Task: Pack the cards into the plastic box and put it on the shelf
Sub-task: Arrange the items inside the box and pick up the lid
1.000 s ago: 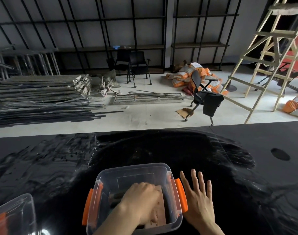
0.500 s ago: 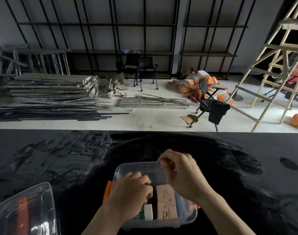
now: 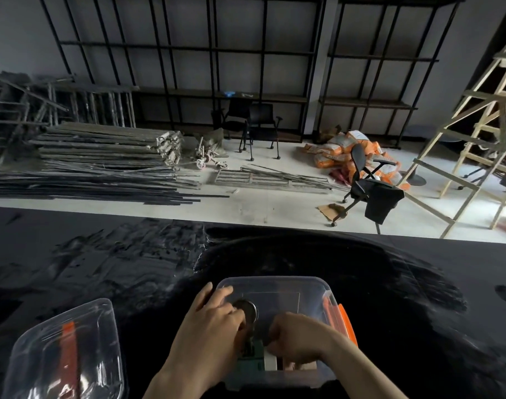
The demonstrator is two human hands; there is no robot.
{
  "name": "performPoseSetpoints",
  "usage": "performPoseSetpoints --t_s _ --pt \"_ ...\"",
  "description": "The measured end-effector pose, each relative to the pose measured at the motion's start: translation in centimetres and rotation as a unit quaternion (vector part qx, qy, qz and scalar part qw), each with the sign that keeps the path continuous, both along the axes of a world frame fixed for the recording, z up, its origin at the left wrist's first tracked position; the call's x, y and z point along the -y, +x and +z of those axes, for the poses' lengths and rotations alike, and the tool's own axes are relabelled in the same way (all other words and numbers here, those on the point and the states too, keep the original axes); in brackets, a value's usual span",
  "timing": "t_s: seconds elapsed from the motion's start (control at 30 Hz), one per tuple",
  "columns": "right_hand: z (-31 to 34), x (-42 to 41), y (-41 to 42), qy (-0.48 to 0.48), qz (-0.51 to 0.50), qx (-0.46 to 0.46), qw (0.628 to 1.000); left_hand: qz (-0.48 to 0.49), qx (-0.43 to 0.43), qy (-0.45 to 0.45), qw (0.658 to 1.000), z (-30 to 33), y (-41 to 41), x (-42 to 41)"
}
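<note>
A clear plastic box (image 3: 275, 286) with orange latches (image 3: 345, 321) stands on the black table near the front edge. Both my hands reach inside it. My left hand (image 3: 214, 329) is curled around a dark round object with a shiny rim (image 3: 247, 309). My right hand (image 3: 299, 336) is curled down over the cards, its fingertips hidden. Below the hands I see a green card pack (image 3: 250, 362), a white one (image 3: 270, 361) and a brown card (image 3: 302, 365). The black metal shelf (image 3: 263, 96) stands far off against the back wall.
The box's clear lid (image 3: 64, 349) with an orange handle lies on the table (image 3: 131, 269) at the front left. Beyond the table are stacked metal bars (image 3: 102, 156), black chairs (image 3: 367, 182), orange sacks (image 3: 341, 154) and a wooden ladder (image 3: 482, 133).
My right hand went from flat on the table beside the box, over its rim, down onto the cards inside. My left hand shifted to the round object. The view drifted left.
</note>
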State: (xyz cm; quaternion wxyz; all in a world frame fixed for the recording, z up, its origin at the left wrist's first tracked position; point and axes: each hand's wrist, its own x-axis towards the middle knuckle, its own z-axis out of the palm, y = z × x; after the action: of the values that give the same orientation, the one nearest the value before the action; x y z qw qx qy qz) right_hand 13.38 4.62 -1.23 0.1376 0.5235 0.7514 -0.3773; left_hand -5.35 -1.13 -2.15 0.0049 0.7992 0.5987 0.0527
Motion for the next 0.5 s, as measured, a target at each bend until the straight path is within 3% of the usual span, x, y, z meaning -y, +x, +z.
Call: performPoseSetpoints --t_s 0.23,0.37,0.5 --pt "0.4 0.4 -1.3 0.003 0.039 0.006 0.999 0.033 0.147 0.077 0.986 -0.1 -0.6 0.3" --pt "1.1 1.1 -1.0 -0.004 -0.007 -0.024 1.000 0.140 0.303 0.075 0.940 -1.6 -0.4 1.7" --pt "1.9 1.4 -0.4 -0.004 -0.080 -0.110 0.991 0.171 0.398 0.041 0.900 -3.0 0.3 1.6"
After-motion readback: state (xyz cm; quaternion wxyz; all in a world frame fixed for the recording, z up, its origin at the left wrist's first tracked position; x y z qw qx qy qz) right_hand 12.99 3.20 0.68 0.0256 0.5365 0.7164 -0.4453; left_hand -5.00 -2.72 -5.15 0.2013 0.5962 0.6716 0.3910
